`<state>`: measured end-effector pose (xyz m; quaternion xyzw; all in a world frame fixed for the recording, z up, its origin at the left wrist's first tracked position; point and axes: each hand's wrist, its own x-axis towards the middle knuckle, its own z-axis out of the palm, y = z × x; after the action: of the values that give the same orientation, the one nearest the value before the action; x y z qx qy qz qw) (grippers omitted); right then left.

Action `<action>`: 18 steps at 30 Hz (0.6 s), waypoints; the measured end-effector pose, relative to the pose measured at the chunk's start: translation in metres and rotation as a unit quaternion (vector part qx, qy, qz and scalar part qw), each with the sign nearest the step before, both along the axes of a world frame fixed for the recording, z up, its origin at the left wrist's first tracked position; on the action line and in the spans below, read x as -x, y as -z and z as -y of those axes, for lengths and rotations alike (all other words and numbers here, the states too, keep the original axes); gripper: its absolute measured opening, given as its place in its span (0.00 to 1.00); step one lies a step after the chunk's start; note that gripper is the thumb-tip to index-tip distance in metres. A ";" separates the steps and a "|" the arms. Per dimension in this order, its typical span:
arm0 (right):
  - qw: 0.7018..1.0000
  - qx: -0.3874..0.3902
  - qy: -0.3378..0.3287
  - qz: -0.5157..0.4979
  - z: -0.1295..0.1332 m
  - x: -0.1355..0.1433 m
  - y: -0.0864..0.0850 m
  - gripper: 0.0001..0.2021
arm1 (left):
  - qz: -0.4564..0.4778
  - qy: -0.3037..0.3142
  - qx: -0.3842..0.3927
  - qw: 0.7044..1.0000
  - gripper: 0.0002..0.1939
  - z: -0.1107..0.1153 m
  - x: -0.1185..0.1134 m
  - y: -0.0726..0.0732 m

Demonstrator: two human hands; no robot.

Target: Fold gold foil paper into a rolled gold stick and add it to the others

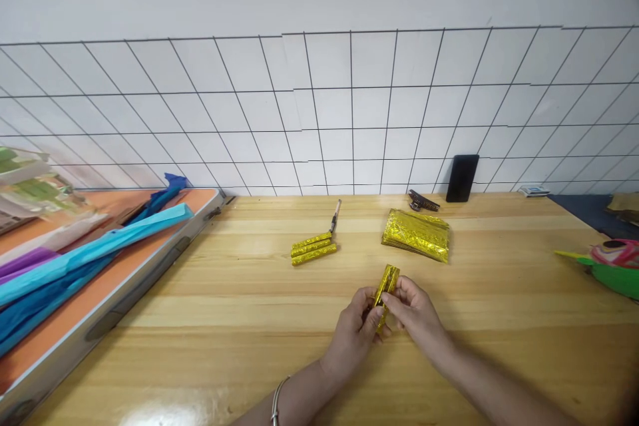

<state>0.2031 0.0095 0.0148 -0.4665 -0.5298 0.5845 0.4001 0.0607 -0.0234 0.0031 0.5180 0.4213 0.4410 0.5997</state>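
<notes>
Between my two hands is a partly rolled piece of shiny gold foil (390, 274), tilted slightly to the right over the wooden table. My left hand (355, 323) grips its lower left side with thumb and fingers. On the right side, my right hand (415, 311) pinches the foil, its thumb lying on the front. Ahead and to the left lie several finished-looking gold foil rolls (313, 249) side by side, with a pen (335, 216) touching their right end. A stack of flat gold foil sheets (417, 234) rests beyond my right hand.
A black hair claw clip (423, 201) sits behind the foil stack. A black phone (462, 178) leans upright against the tiled wall (374, 106). At left, an orange-topped case (200, 213) carries coloured crepe paper (100, 239). A green and pink item (616, 269) lies at the right edge.
</notes>
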 end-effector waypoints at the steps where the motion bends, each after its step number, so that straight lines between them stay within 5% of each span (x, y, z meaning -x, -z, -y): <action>1: 1.000 0.001 0.001 0.003 0.000 0.000 -0.001 0.13 | 0.000 0.003 -0.002 1.000 0.16 0.000 0.000 0.001; 18: 1.000 0.000 -0.009 -0.006 0.002 -0.007 -0.007 0.12 | 0.023 0.001 0.012 1.000 0.18 -0.002 0.002 0.002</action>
<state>0.2106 0.0070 0.0222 -0.4584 -0.5317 0.5911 0.3972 0.0583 -0.0216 0.0008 0.5008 0.4119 0.4475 0.6159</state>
